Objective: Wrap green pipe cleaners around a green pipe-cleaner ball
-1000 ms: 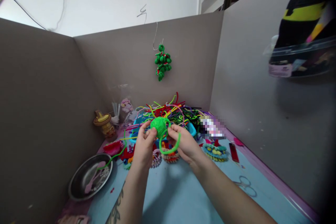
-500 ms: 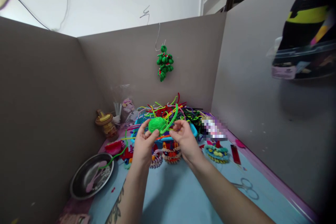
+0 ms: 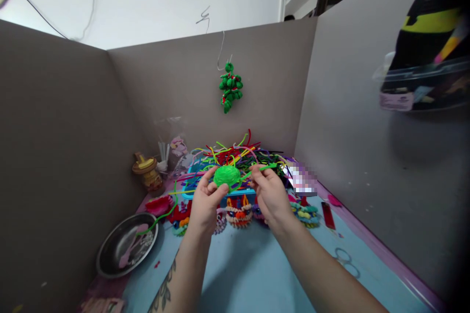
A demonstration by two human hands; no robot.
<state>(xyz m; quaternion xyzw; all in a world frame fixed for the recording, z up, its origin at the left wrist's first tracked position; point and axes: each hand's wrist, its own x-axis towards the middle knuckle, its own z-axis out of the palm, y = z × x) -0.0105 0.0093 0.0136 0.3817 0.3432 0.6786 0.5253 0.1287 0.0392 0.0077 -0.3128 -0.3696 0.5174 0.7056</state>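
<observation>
A bright green coiled pipe cleaner piece [image 3: 226,177], rounded and oval, is pinched between the thumb and fingers of my left hand [image 3: 204,205]. From its right side runs a loose green pipe cleaner [image 3: 249,174]. My right hand [image 3: 270,196] is closed on this strand, whose end sticks out to the right past my fingers. Both hands are raised in front of a blue basket [image 3: 191,187] heaped with pipe cleaners [image 3: 235,152] of many colours. Below them, several small woven pipe cleaner figures [image 3: 239,214] stand in a row on the blue tabletop.
A metal bowl [image 3: 106,261] with a pink spoon [image 3: 125,258] stands at left. Scissors [image 3: 343,256] and a red flat item [image 3: 328,215] lie at right. A green tree ornament [image 3: 230,87] hangs on the back partition [image 3: 165,83]. A barrel-shaped holder [image 3: 147,173] stands at back left.
My right hand has moved right, drawing the green strand from upright to stretched out sideways. The coiled piece has shifted slightly right and turned in my left hand.
</observation>
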